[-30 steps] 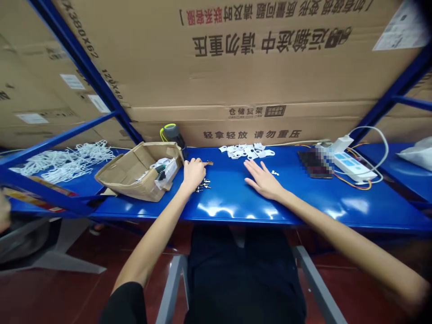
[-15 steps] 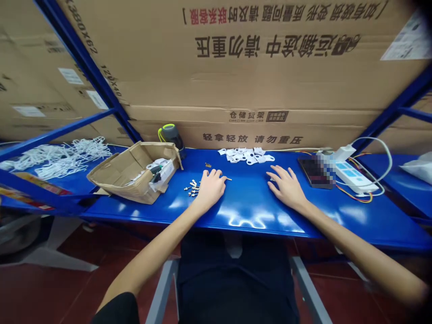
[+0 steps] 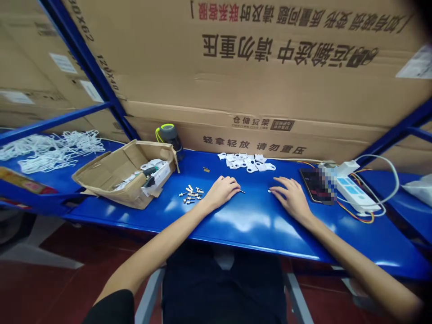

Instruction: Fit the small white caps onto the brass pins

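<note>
My left hand (image 3: 222, 192) is closed over the blue tabletop, with a thin metal pin (image 3: 242, 192) sticking out from its fingertips toward the right. To its left lies a loose group of small metal pins with wider heads (image 3: 191, 194). My right hand (image 3: 293, 199) faces it across a gap, thumb and fingertips drawn together at a tiny pale piece (image 3: 269, 191), too small to name. Behind both hands is a pile of flat white pieces with holes (image 3: 251, 163). A small brass-coloured part (image 3: 206, 170) rests by itself beyond my left hand.
An open cardboard box (image 3: 101, 177) with white parts and a dark-handled tool stands left, before a dark bottle (image 3: 170, 137). White cords (image 3: 64, 150) lie farther left. At right are a phone (image 3: 312, 186) and a white power strip (image 3: 354, 193) with cables. Large cardboard (image 3: 236, 90) backs the bench.
My left hand has shifted right, away from the metal pins, which now show more fully. The fingers of my right hand have drawn closer together. The camera view has tilted slightly.
</note>
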Available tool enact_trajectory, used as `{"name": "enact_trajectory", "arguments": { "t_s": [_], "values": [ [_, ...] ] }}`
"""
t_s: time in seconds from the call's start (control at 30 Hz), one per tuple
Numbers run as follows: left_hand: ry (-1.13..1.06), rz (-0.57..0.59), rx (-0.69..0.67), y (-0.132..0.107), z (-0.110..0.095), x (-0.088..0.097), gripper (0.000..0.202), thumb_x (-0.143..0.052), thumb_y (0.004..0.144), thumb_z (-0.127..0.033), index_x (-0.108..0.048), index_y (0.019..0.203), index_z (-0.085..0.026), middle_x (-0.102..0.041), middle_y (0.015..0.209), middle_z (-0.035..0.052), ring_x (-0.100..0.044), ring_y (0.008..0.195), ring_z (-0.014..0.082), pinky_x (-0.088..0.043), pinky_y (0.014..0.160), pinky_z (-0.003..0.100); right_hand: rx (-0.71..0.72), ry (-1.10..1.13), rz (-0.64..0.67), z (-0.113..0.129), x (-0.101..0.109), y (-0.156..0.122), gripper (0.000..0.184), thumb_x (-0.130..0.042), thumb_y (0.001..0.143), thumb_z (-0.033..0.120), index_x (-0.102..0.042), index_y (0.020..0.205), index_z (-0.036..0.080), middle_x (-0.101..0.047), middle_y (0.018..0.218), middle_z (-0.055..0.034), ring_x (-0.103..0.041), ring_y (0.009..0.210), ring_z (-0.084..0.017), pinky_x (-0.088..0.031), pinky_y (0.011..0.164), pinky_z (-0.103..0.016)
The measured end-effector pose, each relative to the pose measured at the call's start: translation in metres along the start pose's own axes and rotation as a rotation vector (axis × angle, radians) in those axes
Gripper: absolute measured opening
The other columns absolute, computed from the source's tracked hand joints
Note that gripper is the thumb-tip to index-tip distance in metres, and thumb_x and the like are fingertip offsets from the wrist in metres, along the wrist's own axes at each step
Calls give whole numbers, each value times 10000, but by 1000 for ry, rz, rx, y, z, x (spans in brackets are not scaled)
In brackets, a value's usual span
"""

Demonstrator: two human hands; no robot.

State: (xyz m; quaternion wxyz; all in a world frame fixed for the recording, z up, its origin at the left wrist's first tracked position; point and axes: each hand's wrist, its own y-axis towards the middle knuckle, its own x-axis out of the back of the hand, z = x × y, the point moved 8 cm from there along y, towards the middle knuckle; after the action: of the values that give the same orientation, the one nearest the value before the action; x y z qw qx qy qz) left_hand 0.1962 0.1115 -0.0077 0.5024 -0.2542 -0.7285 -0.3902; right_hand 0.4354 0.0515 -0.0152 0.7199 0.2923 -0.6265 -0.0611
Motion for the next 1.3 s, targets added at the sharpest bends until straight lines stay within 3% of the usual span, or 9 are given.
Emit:
{"name": "enact_trajectory", "arguments": {
  "t_s": [0.2,0.4,0.5,0.7,0.83,1.03,1.3],
  "values": [
    [-113,1,40,-4,5,0,302,-470,1115,-371,-743,1115,-241,-712,1150,47,-624,1100,204,-388,915,353,64,63,3,13,-7,21,320,-494,1068,404,-789,1035,284,-730,1339,-79,-635,1263,-309,-407,1119,-560],
    [-125,-11,50,-12,4,6,309,-448,1122,-380,-707,1090,-215,-721,1147,53,-629,1096,203,-398,941,357,10,163,-7,21,-1,25,339,-506,1067,453,-790,1029,274,-802,1119,-79,-694,1025,-291,-470,949,-495],
    [-140,-4,56,-14,3,7,300,-434,1125,-370,-686,1096,-210,-723,1153,57,-631,1063,201,-415,943,358,-23,313,34,38,-1,26,356,-498,1062,478,-789,1046,274,-807,1031,-72,-706,951,-275,-519,894,-458],
    [-158,-33,73,-14,6,8,273,-417,1128,-339,-658,1116,-213,-718,1160,56,-629,1071,208,-431,955,371,-130,597,39,75,-5,44,334,-547,1024,502,-796,1070,283,-811,1046,-47,-732,901,-259,-589,857,-423],
    [-159,-40,54,-12,6,6,240,-425,1126,-309,-642,1110,-210,-719,1144,48,-630,1079,207,-429,934,368,-198,712,40,75,-13,42,314,-602,993,495,-808,1103,285,-821,1074,-38,-753,924,-264,-591,887,-429],
    [-156,-40,33,-10,4,7,233,-430,1125,-310,-638,1087,-210,-716,1133,48,-630,1076,214,-419,921,365,-321,856,26,62,-15,35,304,-719,906,524,-808,1002,250,-825,1040,-47,-766,983,-287,-597,925,-435],
    [-187,-72,37,-13,3,11,233,-432,1121,-307,-640,1098,-205,-709,1145,61,-628,1083,214,-433,950,357,-286,872,22,67,-14,33,273,-732,903,446,-771,1059,226,-819,967,-46,-769,902,-252,-597,866,-397]
  ]
}}
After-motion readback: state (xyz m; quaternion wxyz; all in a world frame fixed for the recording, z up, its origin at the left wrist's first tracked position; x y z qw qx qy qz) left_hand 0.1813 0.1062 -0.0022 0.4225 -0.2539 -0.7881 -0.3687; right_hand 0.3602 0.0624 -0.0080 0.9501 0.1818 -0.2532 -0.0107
